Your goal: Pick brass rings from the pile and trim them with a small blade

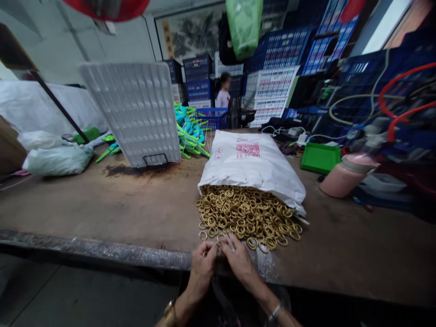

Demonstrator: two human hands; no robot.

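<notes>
Brown wooden worktable (85,218): its worn front edge runs beside the hands; anything dropped there could fall.
Off-white ribbed plastic panel (131,113), 11 o'clock from the hands: tilted in a black wire stand (156,160); a knock might topple it. It hides part of the table.
White sack with red print (252,156), 1 o'clock: its mouth opens towards the person; a tug could slide more contents out. Its inside is hidden.
Heap of round gold-coloured rings (245,215), 1 o'clock: nearly at the edge; a brushing wrist could scatter some.
Hands: left hand (204,261) appears pinched on a gold-coloured ring (219,243), which could slip, held only by fingertips. Right hand (240,261) pinches a narrow grey strip (230,243), too blurred to identify; its grip on the ring I cannot tell.
</notes>
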